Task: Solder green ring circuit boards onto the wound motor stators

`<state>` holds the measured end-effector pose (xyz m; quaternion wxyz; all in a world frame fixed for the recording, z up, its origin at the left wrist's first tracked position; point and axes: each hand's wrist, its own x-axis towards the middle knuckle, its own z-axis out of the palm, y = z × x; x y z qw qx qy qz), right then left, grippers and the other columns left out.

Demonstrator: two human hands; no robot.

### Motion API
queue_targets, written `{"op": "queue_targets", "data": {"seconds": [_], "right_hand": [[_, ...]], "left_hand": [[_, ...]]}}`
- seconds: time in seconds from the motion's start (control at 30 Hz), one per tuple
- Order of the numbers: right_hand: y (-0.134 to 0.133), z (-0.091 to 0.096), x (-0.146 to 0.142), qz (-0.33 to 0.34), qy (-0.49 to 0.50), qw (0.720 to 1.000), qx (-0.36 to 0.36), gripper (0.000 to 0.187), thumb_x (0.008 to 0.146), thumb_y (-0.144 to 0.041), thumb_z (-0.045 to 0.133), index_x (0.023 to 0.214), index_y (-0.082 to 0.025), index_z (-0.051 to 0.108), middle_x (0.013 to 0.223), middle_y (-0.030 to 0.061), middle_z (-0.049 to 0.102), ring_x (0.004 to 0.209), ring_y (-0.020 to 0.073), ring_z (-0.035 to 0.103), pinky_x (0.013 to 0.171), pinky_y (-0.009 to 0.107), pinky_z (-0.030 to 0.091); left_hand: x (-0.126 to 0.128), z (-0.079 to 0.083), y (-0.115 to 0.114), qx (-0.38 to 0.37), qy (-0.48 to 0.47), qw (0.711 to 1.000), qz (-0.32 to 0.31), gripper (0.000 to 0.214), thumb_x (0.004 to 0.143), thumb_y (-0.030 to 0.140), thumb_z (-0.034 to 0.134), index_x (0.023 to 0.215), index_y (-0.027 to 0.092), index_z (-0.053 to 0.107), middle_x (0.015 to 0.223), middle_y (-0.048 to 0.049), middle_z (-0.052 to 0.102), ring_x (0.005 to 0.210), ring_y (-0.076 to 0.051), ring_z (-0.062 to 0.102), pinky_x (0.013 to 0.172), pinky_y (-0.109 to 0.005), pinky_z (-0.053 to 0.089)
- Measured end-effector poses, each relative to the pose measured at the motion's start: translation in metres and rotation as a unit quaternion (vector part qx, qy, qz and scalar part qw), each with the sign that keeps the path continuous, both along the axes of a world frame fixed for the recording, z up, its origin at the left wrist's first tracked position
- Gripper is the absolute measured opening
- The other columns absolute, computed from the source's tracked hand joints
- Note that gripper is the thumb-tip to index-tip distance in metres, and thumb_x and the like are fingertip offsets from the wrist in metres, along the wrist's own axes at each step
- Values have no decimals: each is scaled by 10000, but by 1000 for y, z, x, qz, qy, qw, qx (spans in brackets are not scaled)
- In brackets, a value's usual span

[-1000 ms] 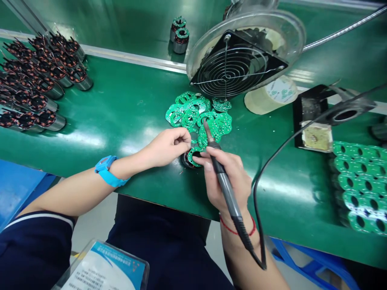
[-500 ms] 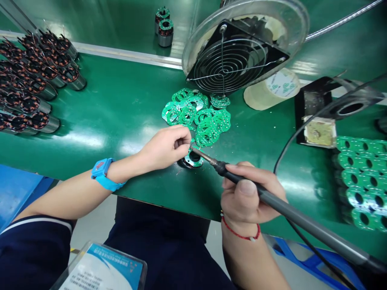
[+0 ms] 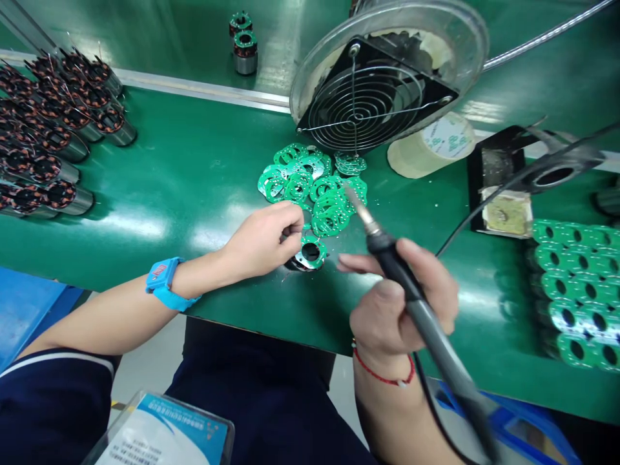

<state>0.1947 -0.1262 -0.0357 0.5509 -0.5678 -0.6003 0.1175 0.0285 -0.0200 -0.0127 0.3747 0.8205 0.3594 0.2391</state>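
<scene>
My right hand (image 3: 402, 303) grips a soldering iron (image 3: 438, 352), its tip raised and pointing up over the loose boards. The index finger is stretched out toward the left. Curled closed, my left hand (image 3: 266, 236) is at the left edge of a motor stator topped with a green ring-shaped circuit board (image 3: 317, 253). What its fingertips hold is hidden. Right behind this stator lies a loose pile of green ring circuit boards (image 3: 332, 213).
A fan (image 3: 358, 116) in a clear round hood stands behind the pile. Wound stators (image 3: 70, 197) crowd the left. At right are a tape roll (image 3: 429, 152), an iron stand with sponge (image 3: 506, 210) and rows of board-topped stators (image 3: 552, 287). Two more stators (image 3: 246, 61) stand at the back.
The soldering iron's tip has lifted off the board on the stator and swung up and to the right. My right index finger has straightened away from the iron. The left hand stays nearly still.
</scene>
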Motion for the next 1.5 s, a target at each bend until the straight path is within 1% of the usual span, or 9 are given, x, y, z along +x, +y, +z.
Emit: {"op": "queue_targets", "data": {"seconds": [0.17,0.3,0.4,0.5,0.6,0.87,1.17,1.37,1.5], "right_hand": [[15,5,-6,119,-135,980,-82,534,898,-203,548,1403,-296,403,1275,82,634,1186,273,594,951,484,499],[19,-1,-3,137,-180,969,-97,609,874,-219,585,1432,-284,353,1259,104,628,1132,280,615,890,472,528],[20,-6,1,100,-169,977,-87,673,849,-286,663,1440,-275,341,1232,112,638,1116,294,621,889,482,529],[20,-7,3,118,-172,974,-88,670,854,-278,660,1443,-261,341,1254,122,627,1133,291,616,891,470,536],[20,-5,1,146,-172,970,-92,646,873,-234,626,1449,-267,335,1275,114,616,1149,271,613,885,432,550],[20,3,-10,161,-222,961,-25,682,873,-208,608,1464,-285,276,1383,117,559,1299,300,503,1002,537,460],[19,11,-11,112,-244,963,6,447,871,-118,554,1294,-247,487,1015,51,737,913,226,669,838,418,502],[14,6,-6,82,-127,989,7,473,913,-139,546,1363,-266,473,921,25,755,928,218,696,856,408,528],[5,-2,1,42,-60,997,16,365,946,-289,521,1310,-280,533,884,42,730,767,224,703,714,407,547]], "left_hand": [[1,-4,-1,30,2,1000,-4,157,765,55,460,693,187,415,700,13,457,671,-123,438,624,-259,359],[-6,2,-4,-15,36,999,-4,36,832,150,510,827,179,490,788,-10,539,720,-138,505,645,-266,402],[-15,11,-5,-63,98,992,-57,196,838,275,604,976,169,513,862,-26,591,731,-150,542,616,-266,408],[-21,16,-3,-43,128,986,-94,17,853,153,539,854,169,534,825,-16,593,740,-145,535,640,-266,392],[-22,14,0,-43,69,994,-74,116,853,92,506,767,163,539,766,5,574,730,-126,516,671,-256,391],[-17,7,3,-213,-33,976,-42,67,839,184,573,782,148,569,703,30,582,659,-96,530,621,-221,411],[-18,10,-1,-204,7,979,-7,73,855,181,539,787,157,546,660,48,532,609,-91,481,579,-225,379],[-16,17,-6,-174,53,983,13,133,873,154,505,741,169,489,597,68,469,549,-82,417,535,-227,312],[-15,19,-8,-122,75,990,15,189,855,103,489,690,176,431,547,81,386,513,-76,341,525,-234,261]]}}
